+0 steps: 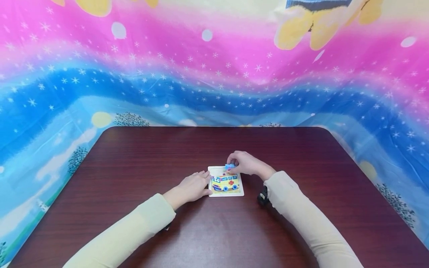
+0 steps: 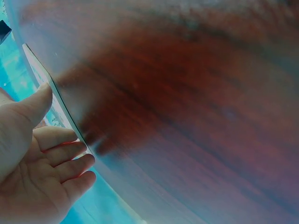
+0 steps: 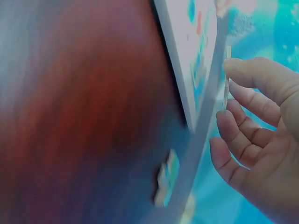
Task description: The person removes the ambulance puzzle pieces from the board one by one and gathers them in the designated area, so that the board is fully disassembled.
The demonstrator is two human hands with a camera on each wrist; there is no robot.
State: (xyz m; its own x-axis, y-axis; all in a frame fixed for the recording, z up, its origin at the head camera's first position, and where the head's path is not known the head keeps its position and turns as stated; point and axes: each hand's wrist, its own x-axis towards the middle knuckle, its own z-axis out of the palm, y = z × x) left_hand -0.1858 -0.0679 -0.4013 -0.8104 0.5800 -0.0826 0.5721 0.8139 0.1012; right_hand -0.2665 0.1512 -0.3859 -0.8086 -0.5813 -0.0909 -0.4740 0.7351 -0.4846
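A white-framed jigsaw puzzle board [image 1: 226, 195] with a yellow ambulance picture lies flat on the table. My left hand [image 1: 193, 187] rests at the board's left side, with fingertips and thumb at its edge. In the left wrist view that hand [image 2: 44, 163] has its fingers extended along the thin edge of the board [image 2: 63, 105]. Over the board's upper right part, my right hand [image 1: 246, 163] pinches a blue puzzle piece [image 1: 229, 166]. The right wrist view shows this piece [image 3: 226, 95] edge-on between thumb and fingertips, held above the board [image 3: 180, 70].
Another puzzle piece [image 3: 168, 179] lies on the table just beyond the board's corner in the right wrist view. The dark red-brown table [image 1: 161, 145] spreads all around. Behind it hangs a colourful printed cloth [image 1: 207, 74].
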